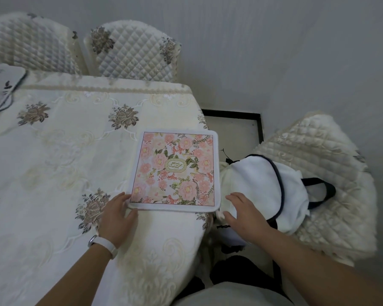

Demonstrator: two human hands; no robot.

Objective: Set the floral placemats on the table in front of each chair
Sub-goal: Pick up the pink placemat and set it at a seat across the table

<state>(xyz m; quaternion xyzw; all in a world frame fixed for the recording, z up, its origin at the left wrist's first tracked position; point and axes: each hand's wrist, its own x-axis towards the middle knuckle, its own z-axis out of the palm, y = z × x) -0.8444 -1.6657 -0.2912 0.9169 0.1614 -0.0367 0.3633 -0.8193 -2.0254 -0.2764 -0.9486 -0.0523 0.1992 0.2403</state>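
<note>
Cream tablecloth [53, 151], embroidered with grey-brown roses, covers the table under your left hand [116, 215], and quilted chairs stand around it. Just beyond that hand lies the floral placemat [175, 168], flat and face up on the cloth. Its right edge runs along the table's edge, opposite the quilted chair [318, 151] beyond your right hand [243, 215]. That looks like the place setting this mat is meant to serve. Your left hand is open. Its fingers lie nearly straight against the mat's near-left corner and the thumb sits along the near edge, touching but not gripping, probably to square it up. Your right hand is also open, with the fingers spread loosely over the white tote bag [259, 180] on that chair, and it holds nothing I can make out. The bag may hold the remaining mats, though none shows. The mat is a rounded square with a white border and a thin red frame. Inside are pink peonies, green sprigs and a small oval emblem at the centre. Two more chairs [133, 51] wait well beyond your left hand, and no mat shows before them.
</note>
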